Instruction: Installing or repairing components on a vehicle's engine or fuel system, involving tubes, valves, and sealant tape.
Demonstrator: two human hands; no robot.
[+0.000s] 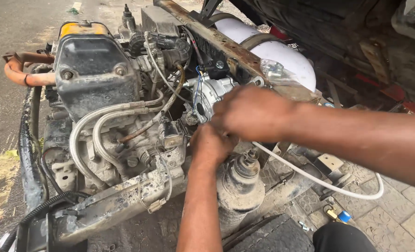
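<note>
Head view looks down on a grimy engine (104, 107), where the right hand (251, 114) curls its fingers over a silvery alternator (209, 95) beside a rusty bar (226, 49). Just below, the left hand (212, 144) pinches something hidden. That alternator looks heavy, rigid and greasy (best gripped by its casing). Paving stones (398, 214) lie underneath.

fingertips of both hands hidden, tyre (268, 238) cropped

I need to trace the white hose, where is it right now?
In the head view, the white hose runs from under the right hand, at centre, down to the right over the paving, beside the dirty cylinder.
</note>
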